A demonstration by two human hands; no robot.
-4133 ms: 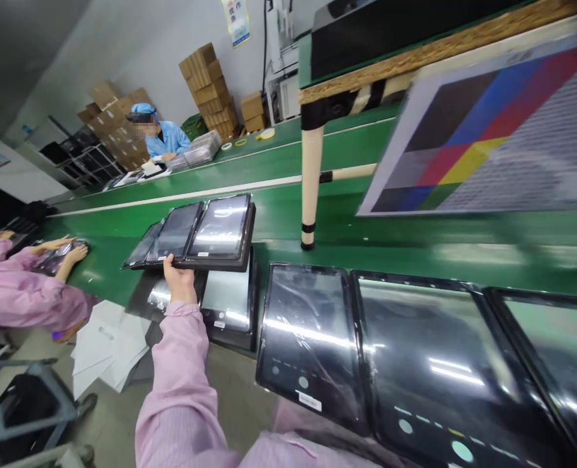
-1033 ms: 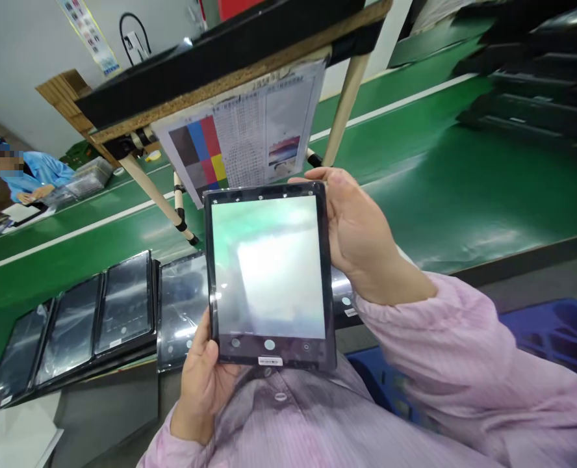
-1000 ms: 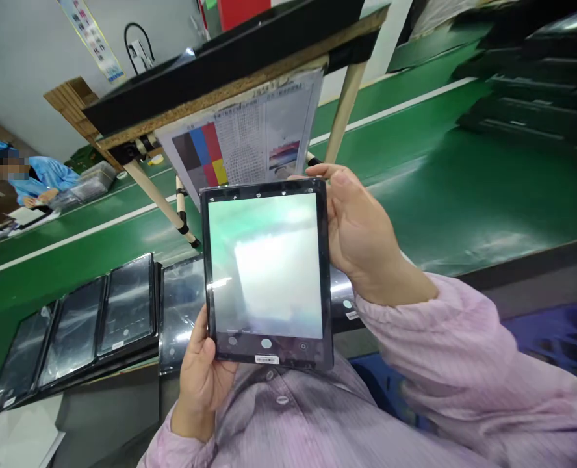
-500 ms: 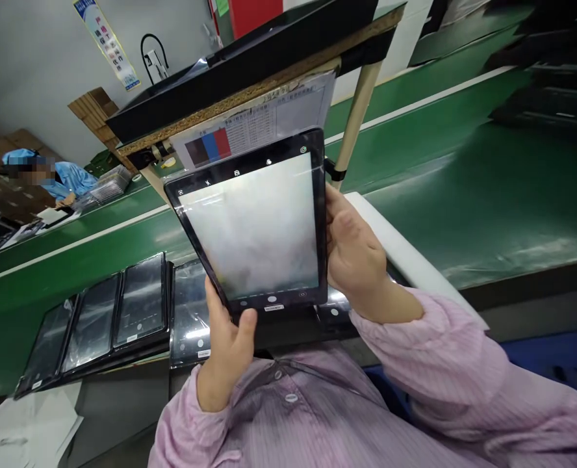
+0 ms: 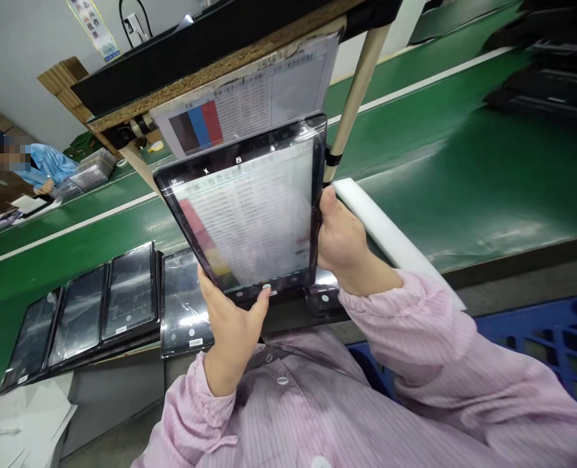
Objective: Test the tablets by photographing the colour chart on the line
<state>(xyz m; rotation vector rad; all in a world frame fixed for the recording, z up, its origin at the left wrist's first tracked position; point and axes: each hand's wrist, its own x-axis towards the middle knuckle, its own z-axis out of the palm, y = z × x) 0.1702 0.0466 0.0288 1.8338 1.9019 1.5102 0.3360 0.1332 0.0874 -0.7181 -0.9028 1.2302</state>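
Observation:
I hold a black tablet (image 5: 249,211) up in front of me, tilted, with its lit screen showing a pale picture of the printed chart. My left hand (image 5: 230,325) grips its lower edge, the thumb lying on the bottom bezel. My right hand (image 5: 340,240) is closed around its right edge. Behind the tablet a colour test chart (image 5: 249,97) hangs from a wooden shelf (image 5: 210,68).
Several wrapped black tablets (image 5: 103,305) lie in a row at the near edge of the green conveyor belt (image 5: 464,169). A white foam strip (image 5: 390,234) lies by my right wrist. A blue crate (image 5: 551,344) sits low right. A person in blue (image 5: 39,166) works at far left.
The tablet has been raised and tilted toward the chart; its screen went from a blurred white-green picture to the chart's image. My left thumb has moved onto the bottom bezel.

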